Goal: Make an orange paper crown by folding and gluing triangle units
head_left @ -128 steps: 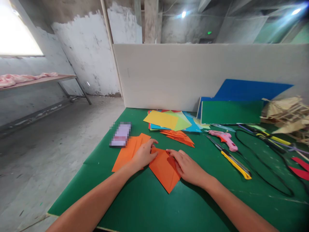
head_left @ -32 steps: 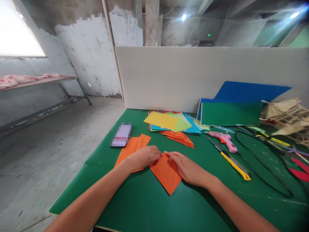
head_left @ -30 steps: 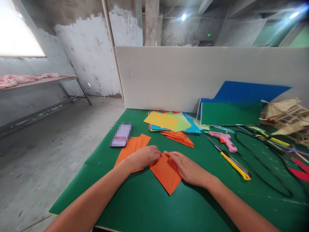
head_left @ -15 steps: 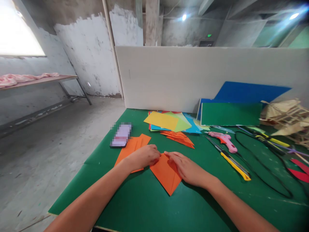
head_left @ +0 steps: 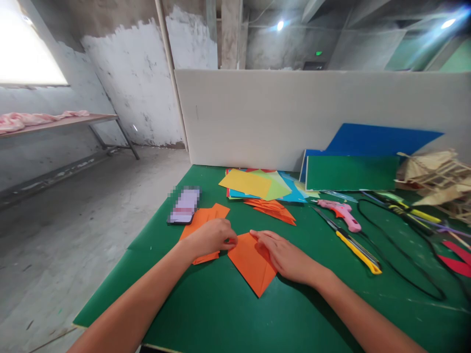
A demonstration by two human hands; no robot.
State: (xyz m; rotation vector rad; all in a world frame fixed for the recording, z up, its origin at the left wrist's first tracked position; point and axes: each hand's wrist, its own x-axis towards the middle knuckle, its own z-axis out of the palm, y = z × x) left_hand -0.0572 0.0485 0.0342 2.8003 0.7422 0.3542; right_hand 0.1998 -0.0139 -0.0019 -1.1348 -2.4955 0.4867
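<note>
A folded orange paper (head_left: 253,264) lies on the green tabletop, one corner pointing toward me. My left hand (head_left: 217,238) is at its upper left edge, with curled fingers closed on the left corner; the exact grip is partly hidden. Lying stretched out over the paper's right side, my right hand (head_left: 277,252) holds it down against the table. Under my left wrist and beyond it are other folded orange sheets (head_left: 217,212), partly covered. A fanned pile of folded orange pieces (head_left: 274,211) rests farther back.
Behind are stacked coloured sheets (head_left: 246,182) and a phone (head_left: 184,206) at left. To the right lie a pink glue gun (head_left: 342,213) with its black cord, a yellow-handled cutter (head_left: 358,252) and red paper pieces (head_left: 454,264). A white panel (head_left: 257,117) stands across the back.
My left hand has slid left and slightly down along the paper's edge, from the top corner to the left corner. My right hand and the paper have stayed in place.
</note>
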